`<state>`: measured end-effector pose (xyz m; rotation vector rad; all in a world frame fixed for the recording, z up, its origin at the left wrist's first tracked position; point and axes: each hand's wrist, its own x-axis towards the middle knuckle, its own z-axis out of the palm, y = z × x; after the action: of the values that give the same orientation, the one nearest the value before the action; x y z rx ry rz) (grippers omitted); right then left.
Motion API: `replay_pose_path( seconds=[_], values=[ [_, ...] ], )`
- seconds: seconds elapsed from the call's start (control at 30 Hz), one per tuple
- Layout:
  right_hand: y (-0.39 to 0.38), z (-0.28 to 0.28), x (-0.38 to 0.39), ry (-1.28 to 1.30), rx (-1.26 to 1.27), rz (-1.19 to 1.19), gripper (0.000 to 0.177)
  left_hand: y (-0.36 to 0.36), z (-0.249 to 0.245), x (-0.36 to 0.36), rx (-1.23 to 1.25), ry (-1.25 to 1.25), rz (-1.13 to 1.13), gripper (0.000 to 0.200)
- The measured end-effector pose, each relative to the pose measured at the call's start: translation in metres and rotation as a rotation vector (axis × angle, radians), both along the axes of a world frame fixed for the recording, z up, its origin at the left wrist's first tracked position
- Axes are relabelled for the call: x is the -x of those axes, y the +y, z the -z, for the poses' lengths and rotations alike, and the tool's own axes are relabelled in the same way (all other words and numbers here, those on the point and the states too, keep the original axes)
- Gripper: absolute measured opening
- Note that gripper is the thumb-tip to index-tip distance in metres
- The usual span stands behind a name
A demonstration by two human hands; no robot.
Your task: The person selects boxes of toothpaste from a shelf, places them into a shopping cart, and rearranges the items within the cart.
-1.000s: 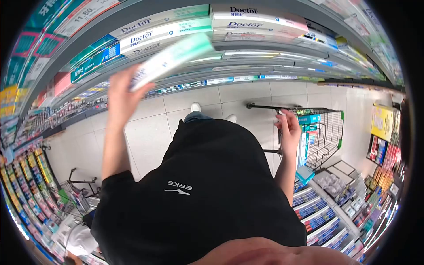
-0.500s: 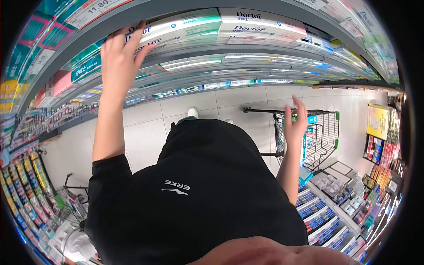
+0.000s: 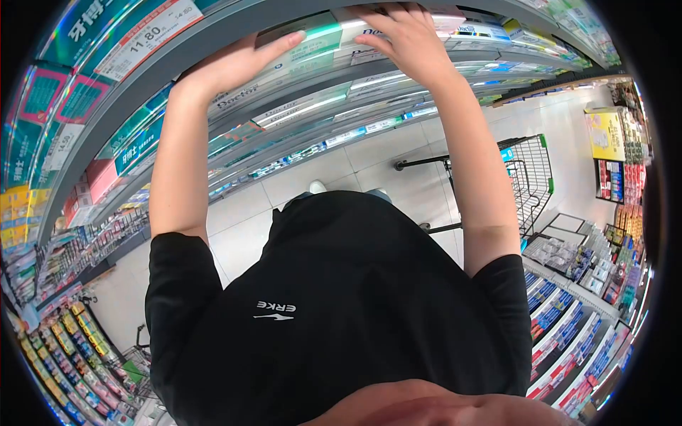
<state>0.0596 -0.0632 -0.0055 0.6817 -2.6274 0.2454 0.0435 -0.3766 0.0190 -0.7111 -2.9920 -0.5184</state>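
Note:
Both my hands are up at a shelf of long toothpaste boxes marked "Doctor". My left hand [image 3: 231, 69] lies at the left end of a green and white toothpaste box [image 3: 323, 37], its thumb stretched along the front. The other fingers of that hand are mostly hidden under the shelf above. Further right, my right hand [image 3: 408, 39] rests with spread fingers over a white toothpaste box [image 3: 351, 28], thumb low on its front. Neither hand visibly closes round a box.
A grey shelf edge [image 3: 213, 35] runs just above my hands, with a price tag [image 3: 149, 39] at the left. Lower shelves hold more boxes. A shopping cart [image 3: 538, 186] stands at the right beyond my right arm. Behind it is a yellow carton [image 3: 604, 133].
My right hand has risen from beside the cart to the boxes on the shelf. My left hand has turned, with its thumb now pointing right along the box.

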Motion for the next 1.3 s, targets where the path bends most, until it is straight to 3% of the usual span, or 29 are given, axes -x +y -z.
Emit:
replay_pose_path(
  seconds=[0.07, 0.13, 0.2, 0.23, 0.33, 0.4, 0.57, 0.63, 0.7, 0.77, 0.9, 1.0, 1.07, 1.13, 1.2, 1.23, 1.3],
  values=[
    [-0.001, 0.006, 0.009, 0.045, -0.012, -0.034, 0.049, -0.004, 0.002, 0.006, -0.088, 0.055, 0.131, 0.074],
    [-0.003, 0.006, 0.01, 0.088, -0.023, -0.067, 0.049, -0.002, -0.006, 0.004, -0.074, -0.016, 0.114, 0.07],
    [-0.003, 0.001, 0.011, -0.174, -0.065, 0.005, 0.05, -0.002, -0.01, 0.004, -0.061, -0.081, 0.092, 0.067],
    [-0.003, 0.002, 0.013, -0.172, -0.059, 0.017, 0.05, -0.003, -0.01, 0.006, -0.042, 0.015, 0.118, 0.063],
    [-0.007, 0.008, 0.012, -0.05, -0.013, -0.039, 0.051, -0.001, -0.015, 0.005, 0.021, 0.141, 0.123, 0.056],
    [-0.016, 0.012, 0.01, 0.192, 0.015, -0.054, 0.053, 0.0, -0.015, 0.007, 0.065, 0.173, 0.101, 0.053],
    [-0.024, 0.018, 0.01, 0.183, 0.041, 0.012, 0.059, 0.0, -0.012, 0.005, 0.047, 0.384, 0.059, 0.049],
    [-0.023, 0.007, 0.009, 0.249, 0.041, 0.013, 0.061, -0.003, -0.014, 0.001, -0.015, 0.289, 0.04, 0.054],
    [-0.022, -0.007, 0.006, -0.079, -0.117, 0.078, 0.064, -0.001, -0.02, 0.0, -0.066, 0.194, 0.028, 0.059],
    [-0.023, 0.005, 0.009, 0.011, -0.046, 0.064, 0.065, 0.005, -0.025, -0.001, 0.163, 0.007, -0.083, 0.065],
    [-0.022, 0.006, 0.001, 0.126, 0.033, 0.075, 0.064, 0.003, -0.011, 0.012, 0.132, -0.026, -0.058, 0.071],
    [-0.008, 0.007, -0.034, 0.121, 0.143, 0.082, 0.071, 0.014, -0.02, 0.003, 0.185, -0.081, -0.172, 0.071],
    [0.014, 0.027, -0.07, 0.365, 0.29, 0.036, 0.05, 0.011, -0.02, 0.004, 0.276, -0.017, -0.194, 0.071],
    [0.054, 0.051, -0.121, 0.368, 0.304, 0.081, 0.044, 0.005, -0.021, 0.003, 0.326, 0.032, -0.168, 0.07],
    [0.105, 0.095, -0.184, 0.199, 0.295, 0.243, 0.042, -0.005, -0.012, 0.008, 0.271, 0.067, -0.097, 0.065],
    [0.136, 0.119, -0.22, 0.129, 0.248, 0.376, 0.042, -0.018, -0.004, 0.017, 0.204, 0.06, -0.023, 0.082],
    [0.198, 0.164, -0.303, 0.037, 0.154, 0.593, 0.043, -0.027, 0.001, 0.012, 0.225, 0.086, -0.105, 0.079]
  ],
)
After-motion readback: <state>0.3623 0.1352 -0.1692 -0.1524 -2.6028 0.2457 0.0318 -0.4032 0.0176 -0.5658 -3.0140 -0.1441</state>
